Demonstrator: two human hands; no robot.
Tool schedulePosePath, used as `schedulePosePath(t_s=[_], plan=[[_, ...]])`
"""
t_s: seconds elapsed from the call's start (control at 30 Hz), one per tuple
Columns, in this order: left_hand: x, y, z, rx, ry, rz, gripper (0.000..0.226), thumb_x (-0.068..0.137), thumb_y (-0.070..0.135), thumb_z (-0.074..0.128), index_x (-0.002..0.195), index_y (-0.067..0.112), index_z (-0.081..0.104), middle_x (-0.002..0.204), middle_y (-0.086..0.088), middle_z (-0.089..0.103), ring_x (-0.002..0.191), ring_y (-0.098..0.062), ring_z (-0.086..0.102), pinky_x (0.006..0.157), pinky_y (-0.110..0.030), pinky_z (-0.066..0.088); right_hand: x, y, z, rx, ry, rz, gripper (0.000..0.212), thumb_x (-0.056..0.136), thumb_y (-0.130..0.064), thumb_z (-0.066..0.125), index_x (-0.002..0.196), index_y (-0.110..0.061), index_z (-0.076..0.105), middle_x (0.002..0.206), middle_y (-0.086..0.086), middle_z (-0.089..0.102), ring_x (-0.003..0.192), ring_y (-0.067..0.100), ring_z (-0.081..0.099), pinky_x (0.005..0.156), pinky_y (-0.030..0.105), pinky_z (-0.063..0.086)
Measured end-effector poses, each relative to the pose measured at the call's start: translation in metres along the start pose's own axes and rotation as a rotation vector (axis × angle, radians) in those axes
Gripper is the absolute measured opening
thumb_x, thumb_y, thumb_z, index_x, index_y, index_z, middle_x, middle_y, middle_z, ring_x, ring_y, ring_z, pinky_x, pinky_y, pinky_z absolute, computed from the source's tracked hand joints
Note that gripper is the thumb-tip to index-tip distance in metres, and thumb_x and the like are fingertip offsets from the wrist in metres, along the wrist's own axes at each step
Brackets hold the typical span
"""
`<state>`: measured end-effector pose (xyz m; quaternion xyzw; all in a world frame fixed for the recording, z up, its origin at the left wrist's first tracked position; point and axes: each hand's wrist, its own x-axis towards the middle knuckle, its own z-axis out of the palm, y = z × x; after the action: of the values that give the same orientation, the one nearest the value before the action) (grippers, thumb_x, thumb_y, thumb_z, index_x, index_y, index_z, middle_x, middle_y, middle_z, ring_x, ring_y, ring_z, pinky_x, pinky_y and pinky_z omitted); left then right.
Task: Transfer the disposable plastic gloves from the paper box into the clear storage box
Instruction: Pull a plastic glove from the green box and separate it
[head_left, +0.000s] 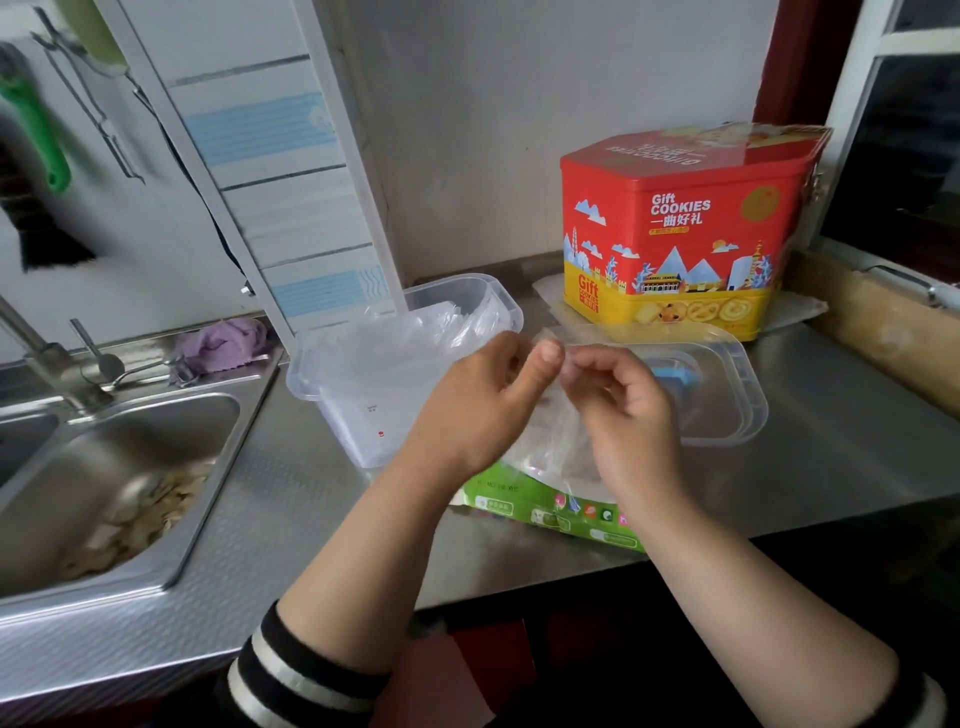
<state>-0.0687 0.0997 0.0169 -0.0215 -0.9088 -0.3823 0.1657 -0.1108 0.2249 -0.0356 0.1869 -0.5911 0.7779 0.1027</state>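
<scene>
Now, on the steel tabletop (831, 457), the clear storage box (363, 364) stands open just left of our hands and already holds some gloves. We should lift slowly so one glove (556, 431) peels free of the green paper box (545, 512) below. Left hand (483, 400) and right hand (628, 405) both pinch its top edge.
</scene>
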Motion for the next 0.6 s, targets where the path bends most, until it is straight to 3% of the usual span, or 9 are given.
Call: schedulePosePath(t_s=[0.07, 0.13, 0.2, 0.23, 0.3, 0.37, 0.43, 0.5, 0.6], plan=[[0.012, -0.003, -0.003, 0.052, -0.035, -0.055, 0.070, 0.072, 0.077, 0.050, 0.083, 0.009, 0.058, 0.078, -0.012, 0.066, 0.073, -0.024, 0.065, 0.072, -0.045, 0.054, -0.004, 0.005, 0.000, -0.110, -0.079, -0.018, 0.022, 0.085, -0.022, 0.068, 0.097, -0.039, 0.062, 0.108, -0.002, 0.066, 0.105, 0.009, 0.062, 0.094, 0.026, 0.047], [0.018, -0.004, -0.005, 0.027, -0.069, -0.041, 0.055, 0.081, 0.054, 0.068, 0.085, -0.001, 0.060, 0.070, -0.016, 0.061, 0.062, -0.018, 0.056, 0.064, -0.034, 0.047, -0.010, 0.007, -0.002, -0.191, -0.160, 0.038, 0.044, 0.082, -0.029, 0.073, 0.119, -0.037, 0.050, 0.128, -0.005, 0.056, 0.117, 0.004, 0.054, 0.098, 0.017, 0.043], [0.021, -0.003, -0.007, 0.011, -0.043, -0.019, 0.029, 0.090, 0.031, 0.067, 0.085, 0.001, 0.065, 0.061, -0.003, 0.055, 0.054, -0.009, 0.050, 0.059, -0.029, 0.045, -0.014, 0.009, -0.005, -0.311, -0.220, 0.120, 0.077, 0.072, -0.035, 0.078, 0.137, -0.028, 0.037, 0.136, -0.009, 0.047, 0.119, 0.002, 0.048, 0.091, 0.008, 0.040], [0.022, -0.004, -0.009, -0.002, -0.015, -0.029, 0.021, 0.092, 0.025, 0.064, 0.086, 0.006, 0.067, 0.057, 0.006, 0.054, 0.049, -0.004, 0.049, 0.056, -0.025, 0.045, -0.016, 0.010, -0.005, -0.404, -0.253, 0.142, 0.086, 0.071, -0.035, 0.080, 0.141, -0.029, 0.031, 0.134, -0.010, 0.048, 0.117, 0.005, 0.048, 0.086, 0.011, 0.043], [0.026, -0.005, -0.012, -0.039, 0.006, -0.078, 0.021, 0.095, 0.028, 0.059, 0.089, 0.012, 0.070, 0.045, 0.013, 0.045, 0.040, -0.001, 0.044, 0.049, -0.018, 0.041, -0.020, 0.014, -0.005, -0.590, -0.306, 0.127, 0.086, 0.078, -0.034, 0.077, 0.144, -0.033, 0.022, 0.122, -0.006, 0.055, 0.106, 0.017, 0.058, 0.076, 0.027, 0.048], [0.027, -0.004, -0.014, -0.020, -0.025, -0.140, 0.036, 0.096, 0.041, 0.054, 0.092, 0.010, 0.072, 0.038, 0.012, 0.035, 0.036, -0.003, 0.040, 0.045, -0.017, 0.037, -0.022, 0.014, -0.004, -0.694, -0.317, 0.114, 0.082, 0.084, -0.032, 0.071, 0.145, -0.037, 0.016, 0.114, -0.005, 0.059, 0.100, 0.025, 0.063, 0.069, 0.031, 0.047], [0.028, -0.005, -0.016, 0.025, -0.064, -0.166, 0.050, 0.094, 0.049, 0.053, 0.089, 0.003, 0.071, 0.039, 0.011, 0.031, 0.035, -0.005, 0.036, 0.043, -0.015, 0.035, -0.022, 0.012, -0.002, -0.741, -0.326, 0.132, 0.083, 0.086, -0.033, 0.069, 0.147, -0.038, 0.012, 0.125, 0.000, 0.058, 0.107, 0.027, 0.062, 0.070, 0.029, 0.043], [0.030, -0.007, -0.018, 0.104, -0.090, -0.152, 0.057, 0.092, 0.052, 0.054, 0.085, -0.003, 0.069, 0.043, 0.010, 0.041, 0.038, -0.006, 0.036, 0.043, -0.013, 0.033, -0.022, 0.009, -0.001, -0.792, -0.335, 0.150, 0.085, 0.087, -0.035, 0.068, 0.149, -0.037, 0.009, 0.132, 0.003, 0.056, 0.112, 0.027, 0.060, 0.071, 0.027, 0.039], [0.033, -0.005, -0.020, 0.253, -0.137, -0.124, 0.042, 0.096, 0.043, 0.052, 0.085, 0.007, 0.072, 0.057, 0.007, 0.061, 0.044, -0.002, 0.048, 0.049, -0.011, 0.039, -0.023, 0.007, -0.001, -0.877, -0.346, 0.128, 0.087, 0.087, -0.038, 0.067, 0.150, -0.035, 0.006, 0.132, 0.004, 0.057, 0.108, 0.028, 0.062, 0.068, 0.026, 0.037]])
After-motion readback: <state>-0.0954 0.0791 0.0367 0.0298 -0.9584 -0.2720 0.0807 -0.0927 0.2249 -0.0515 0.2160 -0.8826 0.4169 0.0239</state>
